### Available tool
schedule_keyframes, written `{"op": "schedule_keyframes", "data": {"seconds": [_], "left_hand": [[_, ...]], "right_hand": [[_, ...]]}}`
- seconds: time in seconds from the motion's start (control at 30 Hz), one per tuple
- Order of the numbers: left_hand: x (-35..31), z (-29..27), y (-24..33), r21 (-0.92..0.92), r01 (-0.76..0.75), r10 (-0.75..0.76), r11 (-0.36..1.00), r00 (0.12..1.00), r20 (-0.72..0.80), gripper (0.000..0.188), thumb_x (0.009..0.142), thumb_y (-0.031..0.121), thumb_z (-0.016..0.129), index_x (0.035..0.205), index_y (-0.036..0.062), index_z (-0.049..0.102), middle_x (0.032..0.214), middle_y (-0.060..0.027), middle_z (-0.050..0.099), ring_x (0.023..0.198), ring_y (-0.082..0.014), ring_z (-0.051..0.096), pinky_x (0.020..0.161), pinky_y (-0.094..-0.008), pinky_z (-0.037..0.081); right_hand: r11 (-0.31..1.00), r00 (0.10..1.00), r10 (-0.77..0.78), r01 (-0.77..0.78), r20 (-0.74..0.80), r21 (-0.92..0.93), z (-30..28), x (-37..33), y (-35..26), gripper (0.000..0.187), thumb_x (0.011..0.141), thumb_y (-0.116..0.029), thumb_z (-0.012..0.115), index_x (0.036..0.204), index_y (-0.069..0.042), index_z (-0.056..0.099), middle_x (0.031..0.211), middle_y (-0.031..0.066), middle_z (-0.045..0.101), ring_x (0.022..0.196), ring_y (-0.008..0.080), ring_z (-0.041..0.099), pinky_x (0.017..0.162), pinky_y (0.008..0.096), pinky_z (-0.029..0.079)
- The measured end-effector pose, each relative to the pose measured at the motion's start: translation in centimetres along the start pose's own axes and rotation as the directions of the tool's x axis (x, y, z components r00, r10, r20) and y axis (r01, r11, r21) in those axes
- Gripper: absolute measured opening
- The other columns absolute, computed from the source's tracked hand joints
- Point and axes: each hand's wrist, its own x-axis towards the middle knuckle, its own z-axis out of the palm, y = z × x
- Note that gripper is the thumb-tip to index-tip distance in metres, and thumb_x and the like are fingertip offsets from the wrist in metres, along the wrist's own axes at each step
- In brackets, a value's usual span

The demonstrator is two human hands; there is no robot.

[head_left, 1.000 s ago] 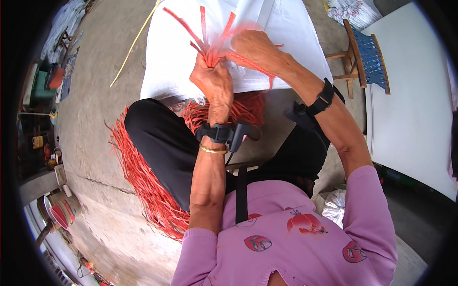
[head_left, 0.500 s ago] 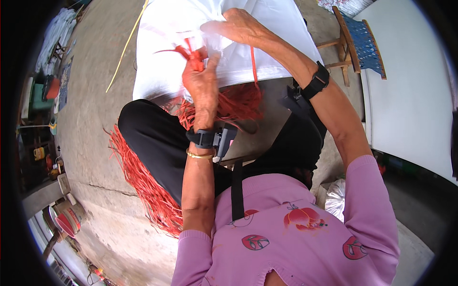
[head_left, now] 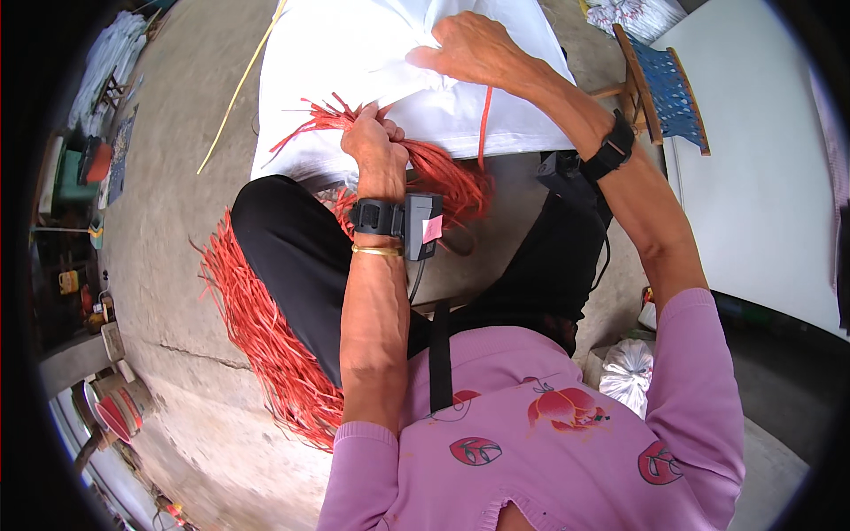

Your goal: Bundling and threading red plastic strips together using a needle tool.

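Note:
My left hand is closed around a bundle of red strips. Their short ends fan out to the left over a white sheet, while the longer part trails down to the right between my knees. Higher up and to the right, my right hand has its fingers bunched at the white sheet, which is gathered into creases there. Its fingertips are partly hidden. A single red strip hangs over the sheet's near edge below my right wrist.
More red strips lie in a long pile on the concrete floor beside my left leg. A thin yellow strip is at the far left. At right stand a wooden stool with blue webbing and a big white panel.
My left hand has come down slightly and now grips a thicker bundle of strips, whose ends spread left. My right hand has shifted a little to the right.

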Motion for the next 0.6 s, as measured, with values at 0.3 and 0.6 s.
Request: {"op": "schedule_keyframes", "data": {"seconds": [0.3,0.6], "left_hand": [[0.4,0.1,0.4,-0.002,-0.105,0.105,0.994,0.992,-0.065,0.008,0.082,-0.003,0.048,0.086,0.0042,0.05,0.06,-0.0017,0.044,0.043,-0.008,0.036,0.04,-0.0248,0.029],[-0.5,2.5,2.0,0.53,-0.625,0.464,0.573,0.78,0.42,0.012,0.075,0.005,0.063,0.085,-0.0022,0.062,0.067,0.0014,0.054,0.06,-0.0086,0.047,0.056,-0.0261,0.041]], "right_hand": [[0.969,0.982,-0.118,0.146,0.145,-0.201,-0.4,-0.3,-0.6,0.034,0.073,-0.03,0.054,0.063,0.001,0.064,0.056,0.0176,0.059,0.052,0.0306,0.06,0.052,0.0425,0.049],[0.935,0.954,-0.248,0.281,0.171,-0.215,0.4,0.4,0.7,0.033,0.075,-0.032,0.055,0.074,-0.001,0.064,0.072,0.0204,0.062,0.069,0.0345,0.061,0.062,0.0429,0.048]]}}
